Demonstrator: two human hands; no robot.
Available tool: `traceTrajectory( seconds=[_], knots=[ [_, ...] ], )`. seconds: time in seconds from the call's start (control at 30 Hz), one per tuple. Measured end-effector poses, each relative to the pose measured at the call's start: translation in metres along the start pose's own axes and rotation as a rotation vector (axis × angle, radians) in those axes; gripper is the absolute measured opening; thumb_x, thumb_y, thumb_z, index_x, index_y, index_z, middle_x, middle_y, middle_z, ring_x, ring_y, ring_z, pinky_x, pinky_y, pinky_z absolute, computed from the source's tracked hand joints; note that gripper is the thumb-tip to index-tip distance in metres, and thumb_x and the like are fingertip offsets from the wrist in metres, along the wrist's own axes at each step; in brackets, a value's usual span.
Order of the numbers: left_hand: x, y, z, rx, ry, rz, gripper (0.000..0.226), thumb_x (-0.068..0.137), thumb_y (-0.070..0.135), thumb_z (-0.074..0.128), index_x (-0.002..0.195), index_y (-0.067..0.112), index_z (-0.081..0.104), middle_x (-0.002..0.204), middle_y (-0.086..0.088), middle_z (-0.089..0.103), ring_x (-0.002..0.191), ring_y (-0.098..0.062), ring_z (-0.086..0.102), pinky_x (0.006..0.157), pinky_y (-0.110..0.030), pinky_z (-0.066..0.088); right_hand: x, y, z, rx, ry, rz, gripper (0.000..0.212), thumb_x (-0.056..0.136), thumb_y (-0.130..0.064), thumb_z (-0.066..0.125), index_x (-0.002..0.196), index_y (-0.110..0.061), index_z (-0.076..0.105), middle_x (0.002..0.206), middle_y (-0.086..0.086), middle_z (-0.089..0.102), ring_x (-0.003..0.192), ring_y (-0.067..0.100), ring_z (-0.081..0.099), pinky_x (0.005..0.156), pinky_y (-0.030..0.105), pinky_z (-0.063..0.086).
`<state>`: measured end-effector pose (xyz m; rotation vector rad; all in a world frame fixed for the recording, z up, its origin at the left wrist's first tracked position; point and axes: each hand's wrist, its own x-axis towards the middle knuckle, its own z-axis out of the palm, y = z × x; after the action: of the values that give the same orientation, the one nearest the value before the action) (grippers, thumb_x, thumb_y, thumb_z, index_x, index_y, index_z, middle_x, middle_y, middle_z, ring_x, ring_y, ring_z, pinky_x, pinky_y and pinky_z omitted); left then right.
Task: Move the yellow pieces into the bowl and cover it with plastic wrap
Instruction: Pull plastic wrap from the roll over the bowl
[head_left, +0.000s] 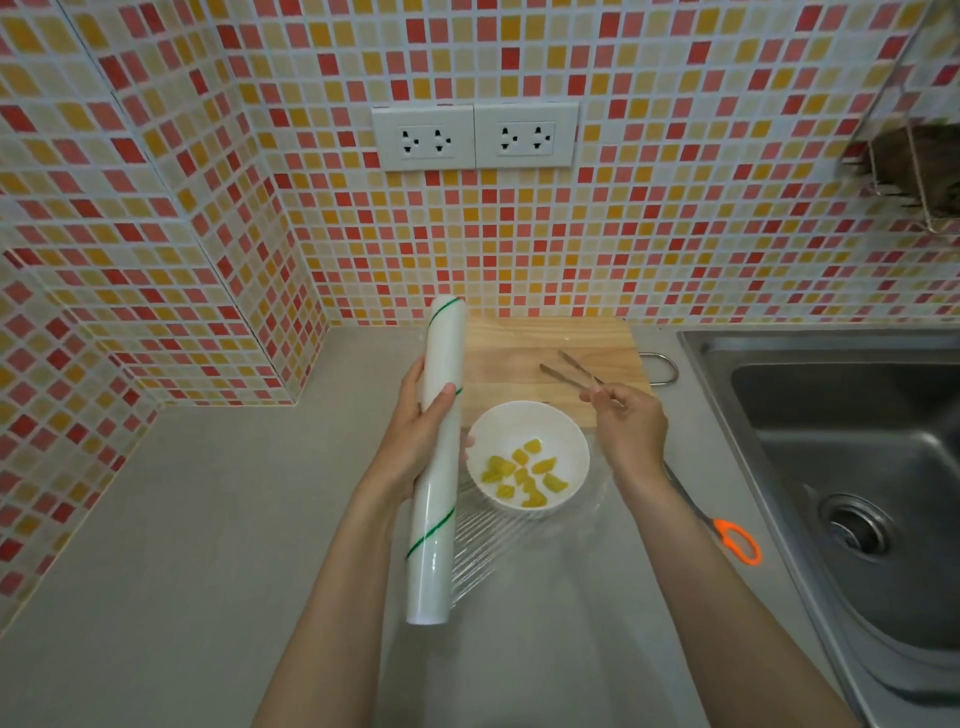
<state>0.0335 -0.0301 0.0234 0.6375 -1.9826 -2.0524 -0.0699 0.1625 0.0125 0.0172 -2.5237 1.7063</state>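
Note:
A white bowl (527, 418) stands on the grey counter and holds several yellow pieces (524, 474). My left hand (415, 436) grips a long white roll of plastic wrap (439, 457) with green stripes, held lengthwise just left of the bowl. A clear sheet of wrap (498, 551) stretches from the roll to the right, over the bowl and the counter in front of it. My right hand (631, 431) is right of the bowl with its fingers pinched on the far edge of that sheet.
A wooden cutting board (519, 348) lies behind the bowl with metal tongs (569, 369) on it. Scissors with orange handles (735, 540) lie at the right, next to the steel sink (852, 467). Tiled walls with sockets (475, 137) close the back and left.

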Motion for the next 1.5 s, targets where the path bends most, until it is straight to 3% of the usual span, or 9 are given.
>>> traceTrajectory(
  seconds=[0.1,0.27,0.57,0.67,0.8,0.97,1.17,1.37,1.5],
  knots=[
    [0.003,-0.014,-0.003,0.262,0.046,0.052,0.065,0.093,0.047,0.044,0.147,0.046,0.007,0.143,0.026,0.025,0.126,-0.002,0.035,0.104,-0.026,0.030,0.006,0.011,0.002,-0.033,-0.036,0.013,0.022,0.088,-0.021,0.056,0.074,-0.015,0.071,0.079,-0.001,0.068,0.064,0.010,0.055,0.063,0.024,0.037],
    [0.011,-0.038,0.003,0.457,0.100,0.022,0.065,0.097,0.044,0.039,0.150,0.036,0.002,0.157,0.006,0.025,0.139,-0.021,0.034,0.099,-0.024,0.025,0.012,0.032,0.007,-0.093,-0.085,0.070,0.023,0.087,-0.017,0.054,0.073,-0.012,0.071,0.084,0.006,0.072,0.075,0.015,0.055,0.068,0.024,0.034],
    [0.019,-0.069,0.013,0.588,0.134,-0.049,0.065,0.097,0.041,0.038,0.150,0.032,0.001,0.148,-0.017,0.040,0.132,-0.032,0.043,0.104,-0.033,0.033,0.013,0.064,0.020,-0.050,-0.144,0.248,0.022,0.086,-0.020,0.056,0.082,-0.008,0.073,0.090,0.013,0.072,0.086,0.027,0.062,0.080,0.036,0.047],
    [0.021,-0.076,0.017,0.608,0.156,-0.083,0.064,0.097,0.045,0.035,0.150,0.035,0.002,0.141,-0.021,0.046,0.127,-0.035,0.047,0.102,-0.036,0.036,0.009,0.068,0.024,0.053,-0.169,0.308,0.022,0.085,-0.018,0.055,0.067,-0.014,0.069,0.073,0.007,0.067,0.072,0.022,0.059,0.069,0.033,0.045],
    [0.023,-0.080,0.022,0.677,0.189,-0.121,0.061,0.097,0.049,0.029,0.149,0.038,0.000,0.126,-0.024,0.055,0.116,-0.039,0.054,0.096,-0.040,0.040,0.004,0.070,0.025,0.196,-0.260,0.381,0.016,0.086,-0.017,0.054,0.079,-0.014,0.068,0.056,0.006,0.060,0.038,0.016,0.049,0.037,0.021,0.036],
    [0.022,-0.077,0.023,0.709,0.188,-0.124,0.060,0.097,0.048,0.027,0.149,0.037,0.000,0.118,-0.025,0.056,0.109,-0.040,0.056,0.093,-0.042,0.042,-0.002,0.071,0.029,0.134,-0.193,0.198,0.022,0.092,-0.020,0.049,0.074,-0.016,0.060,0.071,0.004,0.063,0.065,0.020,0.057,0.058,0.033,0.043],
    [0.022,-0.077,0.022,0.700,0.159,-0.128,0.059,0.098,0.048,0.025,0.149,0.037,-0.002,0.121,-0.025,0.057,0.110,-0.040,0.056,0.095,-0.043,0.042,-0.007,0.070,0.032,-0.120,-0.096,0.043,0.023,0.093,-0.026,0.047,0.085,-0.008,0.057,0.072,0.007,0.061,0.066,0.024,0.053,0.053,0.030,0.032],
    [0.021,-0.076,0.019,0.645,0.154,-0.155,0.059,0.098,0.047,0.027,0.150,0.037,0.001,0.131,-0.025,0.052,0.121,-0.039,0.050,0.100,-0.041,0.037,0.001,0.074,0.029,-0.350,-0.232,0.027,0.012,0.086,-0.015,0.045,0.095,-0.019,0.052,0.079,0.008,0.061,0.067,0.026,0.052,0.048,0.026,0.029],
    [0.019,-0.076,0.019,0.628,0.156,-0.142,0.061,0.097,0.048,0.030,0.150,0.036,0.002,0.135,-0.022,0.050,0.123,-0.037,0.050,0.103,-0.042,0.038,0.015,0.069,0.021,-0.457,-0.345,-0.028,0.009,0.085,-0.017,0.052,0.092,-0.012,0.050,0.082,0.013,0.062,0.071,0.031,0.054,0.053,0.030,0.032]
  ],
)
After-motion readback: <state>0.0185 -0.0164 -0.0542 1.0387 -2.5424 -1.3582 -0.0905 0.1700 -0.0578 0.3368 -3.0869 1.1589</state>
